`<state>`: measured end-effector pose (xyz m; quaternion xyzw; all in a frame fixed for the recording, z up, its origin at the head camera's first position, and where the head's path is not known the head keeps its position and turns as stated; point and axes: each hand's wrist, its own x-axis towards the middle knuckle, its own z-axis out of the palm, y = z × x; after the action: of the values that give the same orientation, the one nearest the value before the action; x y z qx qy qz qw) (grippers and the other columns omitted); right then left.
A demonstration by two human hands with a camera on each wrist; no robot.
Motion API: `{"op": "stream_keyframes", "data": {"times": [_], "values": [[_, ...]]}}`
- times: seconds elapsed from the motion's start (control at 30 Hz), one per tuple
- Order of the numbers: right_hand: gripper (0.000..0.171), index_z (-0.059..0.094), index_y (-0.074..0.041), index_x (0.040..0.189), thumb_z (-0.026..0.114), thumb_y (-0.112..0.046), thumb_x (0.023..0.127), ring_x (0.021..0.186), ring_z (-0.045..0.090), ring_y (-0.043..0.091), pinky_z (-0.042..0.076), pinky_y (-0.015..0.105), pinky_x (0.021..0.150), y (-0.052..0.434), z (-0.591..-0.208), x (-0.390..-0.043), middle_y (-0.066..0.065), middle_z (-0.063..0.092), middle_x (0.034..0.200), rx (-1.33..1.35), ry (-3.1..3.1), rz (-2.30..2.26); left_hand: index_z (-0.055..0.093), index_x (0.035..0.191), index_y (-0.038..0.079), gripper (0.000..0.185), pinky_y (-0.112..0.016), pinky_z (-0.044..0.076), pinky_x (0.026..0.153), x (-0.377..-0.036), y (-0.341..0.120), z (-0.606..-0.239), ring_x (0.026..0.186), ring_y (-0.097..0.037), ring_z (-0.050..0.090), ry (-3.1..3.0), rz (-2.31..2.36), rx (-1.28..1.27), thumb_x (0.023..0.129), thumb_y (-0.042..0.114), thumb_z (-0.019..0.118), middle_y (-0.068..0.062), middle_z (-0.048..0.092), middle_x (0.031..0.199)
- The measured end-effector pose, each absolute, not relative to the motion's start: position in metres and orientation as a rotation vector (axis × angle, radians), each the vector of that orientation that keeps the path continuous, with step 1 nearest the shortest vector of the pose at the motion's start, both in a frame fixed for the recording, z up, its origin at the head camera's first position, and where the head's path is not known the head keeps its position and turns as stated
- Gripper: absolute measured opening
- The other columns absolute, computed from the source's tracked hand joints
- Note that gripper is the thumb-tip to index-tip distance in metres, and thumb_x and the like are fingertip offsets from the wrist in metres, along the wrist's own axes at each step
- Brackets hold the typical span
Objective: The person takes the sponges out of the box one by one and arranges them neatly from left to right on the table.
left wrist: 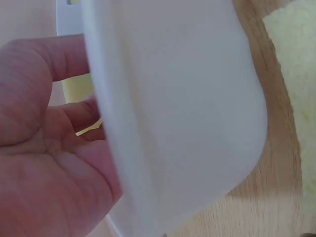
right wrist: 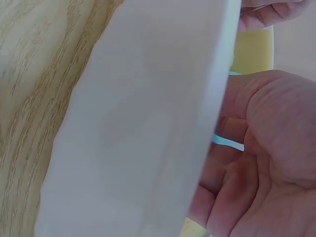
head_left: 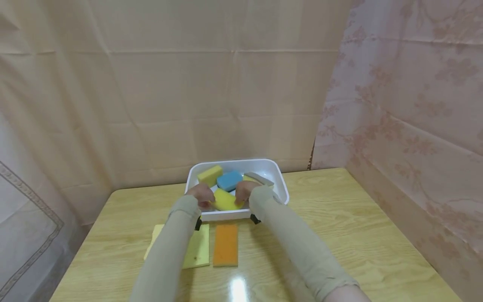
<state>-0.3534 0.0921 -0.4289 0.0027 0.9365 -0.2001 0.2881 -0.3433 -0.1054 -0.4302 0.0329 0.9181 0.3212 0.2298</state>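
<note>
A white plastic tub (head_left: 277, 178) stands on the wooden table, holding several sponges. Both hands reach over its near rim and grip one yellow sponge (head_left: 225, 200) between them: the left hand (head_left: 202, 196) on its left end, the right hand (head_left: 245, 192) on its right end. Behind it in the tub lie another yellow sponge (head_left: 209, 175), a blue sponge (head_left: 229, 180) and a grey-topped sponge (head_left: 258, 178). The wrist views show mostly the tub's white wall (left wrist: 182, 108) (right wrist: 143, 128) with each palm beside it; the fingertips are hidden.
In front of the tub an orange sponge (head_left: 225, 244) and a pale yellow cloth (head_left: 196, 249) lie flat on the table (head_left: 339, 218). Beige and pink curtains close in the back and right sides.
</note>
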Motion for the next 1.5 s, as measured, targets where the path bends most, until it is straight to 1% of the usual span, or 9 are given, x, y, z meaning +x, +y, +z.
{"op": "stream_keyframes", "data": {"times": [0.17, 0.23, 0.37, 0.47, 0.7, 0.93, 1.03, 1.27, 1.5], "values": [[0.028, 0.070, -0.013, 0.114, 0.075, -0.028, 0.092, 0.084, 0.055, 0.020, 0.050, 0.036, 0.077, 0.092, -0.426, -0.352, 0.004, 0.064, 0.100, -0.075, 2.531, -0.483, 0.055, 0.062, 0.007, 0.015, -0.020, 0.036, 0.047, -0.347, -0.110, -0.431, 0.050, -0.011, 0.042, 2.562, 0.831, 0.238, 0.069, -0.006, 0.058, 0.001, 0.046, 0.057], [0.027, 0.070, -0.011, 0.113, 0.074, -0.028, 0.092, 0.080, 0.054, 0.019, 0.049, 0.033, 0.071, 0.093, -0.424, -0.351, 0.004, 0.065, 0.100, -0.129, 2.541, -0.454, 0.061, 0.073, 0.003, 0.015, -0.020, 0.038, 0.048, -0.348, -0.111, -0.431, 0.052, -0.011, 0.043, 2.570, 0.858, 0.257, 0.065, -0.010, 0.057, 0.001, 0.050, 0.062], [0.022, 0.068, -0.007, 0.105, 0.070, -0.027, 0.095, 0.069, 0.052, 0.017, 0.045, 0.029, 0.058, 0.093, -0.421, -0.348, 0.006, 0.065, 0.102, -0.170, 2.538, -0.456, 0.067, 0.112, -0.005, 0.048, -0.021, 0.044, 0.052, -0.348, -0.107, -0.430, 0.062, -0.013, 0.051, 2.553, 0.941, 0.250, 0.066, -0.012, 0.057, -0.004, 0.062, 0.082], [0.023, 0.065, -0.007, 0.103, 0.066, -0.029, 0.099, 0.062, 0.052, 0.017, 0.044, 0.028, 0.051, 0.092, -0.421, -0.347, 0.005, 0.062, 0.096, -0.186, 2.526, -0.482, 0.063, 0.119, -0.009, 0.051, -0.021, 0.047, 0.055, -0.345, -0.104, -0.430, 0.061, -0.014, 0.053, 2.527, 1.005, 0.259, 0.068, -0.012, 0.058, -0.007, 0.064, 0.085], [0.033, 0.052, -0.011, 0.074, 0.063, -0.026, 0.101, 0.062, 0.047, 0.015, 0.055, 0.030, 0.060, 0.094, -0.428, -0.345, 0.001, 0.044, 0.067, -0.231, 2.473, -0.597, 0.062, 0.116, -0.010, 0.042, -0.024, 0.054, 0.061, -0.340, -0.100, -0.429, 0.062, -0.014, 0.056, 2.505, 1.076, 0.195, 0.074, -0.013, 0.058, -0.011, 0.064, 0.092], [0.021, 0.063, 0.000, 0.096, 0.064, -0.021, 0.100, 0.092, 0.064, 0.027, 0.061, 0.037, 0.076, 0.099, -0.428, -0.343, 0.011, 0.063, 0.100, -0.215, 2.392, -0.858, 0.059, 0.126, -0.009, 0.050, -0.025, 0.055, 0.062, -0.341, -0.103, -0.429, 0.064, -0.016, 0.056, 2.516, 1.103, 0.205, 0.077, -0.011, 0.056, -0.014, 0.063, 0.097], [0.021, 0.062, 0.000, 0.098, 0.063, -0.021, 0.101, 0.091, 0.065, 0.027, 0.061, 0.038, 0.077, 0.099, -0.425, -0.342, 0.012, 0.063, 0.103, -0.233, 2.376, -0.910, 0.058, 0.127, -0.010, 0.050, -0.026, 0.055, 0.062, -0.341, -0.105, -0.428, 0.065, -0.016, 0.056, 2.522, 1.124, 0.223, 0.077, -0.010, 0.053, -0.016, 0.064, 0.098], [0.022, 0.056, -0.001, 0.090, 0.060, -0.020, 0.102, 0.088, 0.066, 0.029, 0.062, 0.042, 0.075, 0.099, -0.424, -0.343, 0.014, 0.064, 0.100, -0.235, 2.337, -1.036, 0.054, 0.134, -0.012, 0.057, -0.032, 0.060, 0.075, -0.339, -0.107, -0.424, 0.080, -0.023, 0.065, 2.535, 1.172, 0.260, 0.077, -0.012, 0.050, -0.029, 0.061, 0.127], [0.030, 0.058, 0.003, 0.122, 0.060, -0.020, 0.102, 0.095, 0.066, 0.033, 0.061, 0.046, 0.077, 0.102, -0.423, -0.343, 0.017, 0.063, 0.112, -0.206, 2.319, -1.113, 0.054, 0.134, -0.013, 0.057, -0.039, 0.059, 0.084, -0.339, -0.106, -0.423, 0.096, -0.037, 0.066, 2.500, 1.263, 0.251, 0.078, -0.014, 0.050, -0.029, 0.061, 0.124]]}}
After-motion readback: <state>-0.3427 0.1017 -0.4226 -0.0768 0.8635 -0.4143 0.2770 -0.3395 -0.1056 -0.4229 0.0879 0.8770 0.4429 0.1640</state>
